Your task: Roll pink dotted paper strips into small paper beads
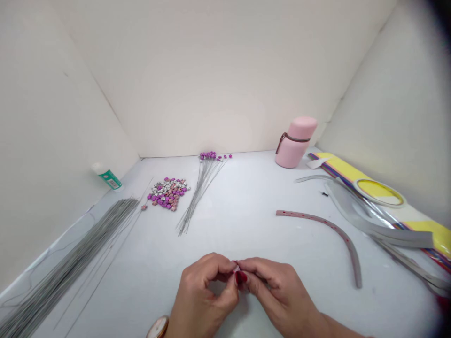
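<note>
My left hand [207,291] and my right hand [278,291] meet at the bottom middle, fingertips touching. Thumb and forefinger of each are pinched on one small pale pinkish piece [236,268], mostly covered by the fingers. A curved pinkish-grey strip [327,222] lies to the right of my right hand. Beyond my left hand is a bundle of thin wires [199,197] with small purple stars [208,155] at its far end. A pile of purple, silver and pink stars [167,193] sits to its left.
Many bare grey wires [77,263] lie along the left side, near a green and white glue tube [110,178]. A pink bottle [296,143] stands at the back right. Grey strips [380,230], a yellow tape roll [379,192] and yellow sheets [338,166] are at right.
</note>
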Available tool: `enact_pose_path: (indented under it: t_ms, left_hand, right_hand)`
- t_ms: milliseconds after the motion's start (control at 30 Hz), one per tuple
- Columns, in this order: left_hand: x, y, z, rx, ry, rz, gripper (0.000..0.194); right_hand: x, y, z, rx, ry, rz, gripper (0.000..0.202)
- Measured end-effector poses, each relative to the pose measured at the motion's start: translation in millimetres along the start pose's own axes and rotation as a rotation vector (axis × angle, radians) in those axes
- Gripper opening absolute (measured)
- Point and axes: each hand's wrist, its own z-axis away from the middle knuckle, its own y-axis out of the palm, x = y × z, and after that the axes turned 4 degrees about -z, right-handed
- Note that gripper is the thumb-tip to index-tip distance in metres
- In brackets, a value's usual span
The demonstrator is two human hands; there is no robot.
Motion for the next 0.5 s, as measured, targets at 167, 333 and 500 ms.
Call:
enact_pose_path:
  t_ms: [167, 333, 500]
  left_hand:
    - [-1.2, 1.5, 1.4, -0.016, 0.02, -0.088, 0.015]
    - [-1.9, 0.7, 1.9, 0.021, -0.093, 0.069, 0.015]
    - [0.9, -3.5, 0.2, 0.059, -0.186, 0.264, 0.012]
  right_hand:
    - [-0.8, 2.5, 3.4, -0.03, -0.069, 0.105, 0.021]
    - [0.3, 1.9, 2.9, -0.092, -0.016, 0.058, 0.019]
    - [-2.1, 1.1, 0.7, -0.092, 0.027, -0.099, 0.021]
